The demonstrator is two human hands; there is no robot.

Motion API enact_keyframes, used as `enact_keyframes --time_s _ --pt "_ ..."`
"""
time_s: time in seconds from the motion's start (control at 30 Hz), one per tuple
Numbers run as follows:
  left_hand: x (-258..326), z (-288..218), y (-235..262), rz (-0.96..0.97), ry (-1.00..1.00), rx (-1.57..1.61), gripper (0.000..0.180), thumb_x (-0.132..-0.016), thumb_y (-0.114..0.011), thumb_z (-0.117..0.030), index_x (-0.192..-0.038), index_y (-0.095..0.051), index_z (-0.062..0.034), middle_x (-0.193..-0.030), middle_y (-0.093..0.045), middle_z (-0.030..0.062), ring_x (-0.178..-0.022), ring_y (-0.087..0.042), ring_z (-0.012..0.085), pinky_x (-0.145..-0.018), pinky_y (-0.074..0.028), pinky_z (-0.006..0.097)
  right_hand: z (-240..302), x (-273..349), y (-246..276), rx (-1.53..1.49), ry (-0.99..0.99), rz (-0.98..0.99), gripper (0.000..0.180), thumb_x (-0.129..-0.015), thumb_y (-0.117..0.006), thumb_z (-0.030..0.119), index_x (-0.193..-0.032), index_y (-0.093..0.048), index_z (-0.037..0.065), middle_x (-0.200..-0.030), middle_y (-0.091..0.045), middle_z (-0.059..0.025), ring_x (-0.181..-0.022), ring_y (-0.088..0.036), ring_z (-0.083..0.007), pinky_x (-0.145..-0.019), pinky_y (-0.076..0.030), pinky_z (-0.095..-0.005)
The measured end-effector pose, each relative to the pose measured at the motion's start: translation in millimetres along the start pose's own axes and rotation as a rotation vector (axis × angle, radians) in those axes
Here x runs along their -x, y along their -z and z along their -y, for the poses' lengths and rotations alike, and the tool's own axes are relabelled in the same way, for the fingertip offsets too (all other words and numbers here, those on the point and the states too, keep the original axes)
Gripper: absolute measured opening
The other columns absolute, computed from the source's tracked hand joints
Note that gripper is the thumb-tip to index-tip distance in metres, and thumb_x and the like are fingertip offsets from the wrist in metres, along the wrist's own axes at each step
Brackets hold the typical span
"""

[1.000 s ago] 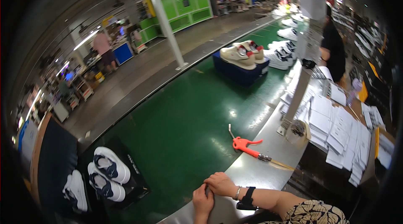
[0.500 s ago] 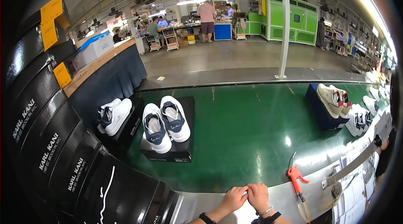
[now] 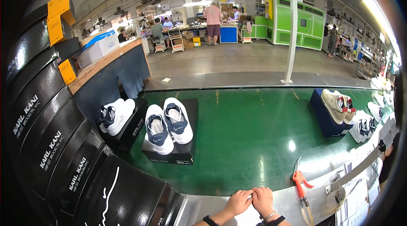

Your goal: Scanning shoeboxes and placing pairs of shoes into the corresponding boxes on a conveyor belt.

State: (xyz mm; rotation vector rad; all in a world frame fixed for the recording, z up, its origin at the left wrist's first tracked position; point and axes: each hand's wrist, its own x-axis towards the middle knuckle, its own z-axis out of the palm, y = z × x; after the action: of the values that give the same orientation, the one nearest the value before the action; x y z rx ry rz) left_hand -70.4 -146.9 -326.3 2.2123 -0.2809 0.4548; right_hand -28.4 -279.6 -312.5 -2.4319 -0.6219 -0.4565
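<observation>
Stack of black shoeboxes (image 3: 40,99): filled the left side. Orange carton (image 3: 57,27): stood at the stack's upper end. White-and-blue carton (image 3: 99,50): sat on a wood-topped table (image 3: 137,44) draped in dark cloth. White-and-navy shoes, first pair (image 3: 121,118): rested near the drape. White-and-navy shoes, second pair (image 3: 180,126): stood side by side on a black shoebox (image 3: 174,157), which lay on the green surface (image 3: 241,141). Left hand (image 3: 238,201): lay at the metal ledge (image 3: 282,200), fingers bent, touching the other hand; whether it gripped anything could not be told. Right hand (image 3: 263,200): likewise bent over the ledge, its grip equally unclear. Red air gun (image 3: 299,181): lay just right of the hands on the ledge, nozzle over the green surface, hose trailing toward the lower edge. Cream shoes (image 3: 333,107): occupied a navy box (image 3: 324,120). White shoes (image 3: 360,126): stood just beyond. Papers (image 3: 355,200): lay lower right.
</observation>
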Motion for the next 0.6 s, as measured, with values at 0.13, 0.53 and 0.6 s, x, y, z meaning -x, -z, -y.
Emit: enact_keyframes --time_s 0.13,0.53,0.6 --pt "0 -2 2 0.004 -0.004 -0.016 0.032 -0.08 -0.059 -0.018 -0.11 -0.054 -0.0073 -0.097 -0.061 0.0115 -0.091 -0.056 0.031 -0.079 -0.047 0.041 3 0 2 -0.044 -0.005 -0.021 0.008 -0.077 -0.059 0.013 -0.079 -0.066 0.009 -0.073 -0.06 -0.0078 -0.073 -0.055 -0.0288 -0.069 -0.041 -0.0395" --pt "0 -2 0 -0.032 -0.013 -0.04 0.033 -0.078 -0.064 -0.016 -0.109 -0.057 -0.0066 -0.096 -0.062 0.0098 -0.088 -0.058 0.0304 -0.077 -0.047 0.039 -6 2 -3 -0.011 0.025 -0.007 0.009 -0.078 -0.058 0.014 -0.082 -0.066 0.012 -0.074 -0.062 -0.004 -0.074 -0.056 -0.0255 -0.072 -0.042 -0.038" --pt "-1 -2 -1 -0.033 -0.019 -0.041 0.032 -0.078 -0.064 -0.016 -0.108 -0.057 -0.0065 -0.096 -0.062 0.01 -0.087 -0.058 0.0304 -0.076 -0.047 0.039 -6 2 -2 -0.016 0.027 0.0 0.01 -0.078 -0.057 0.014 -0.083 -0.066 0.012 -0.075 -0.062 -0.0039 -0.074 -0.056 -0.0254 -0.072 -0.042 -0.038"
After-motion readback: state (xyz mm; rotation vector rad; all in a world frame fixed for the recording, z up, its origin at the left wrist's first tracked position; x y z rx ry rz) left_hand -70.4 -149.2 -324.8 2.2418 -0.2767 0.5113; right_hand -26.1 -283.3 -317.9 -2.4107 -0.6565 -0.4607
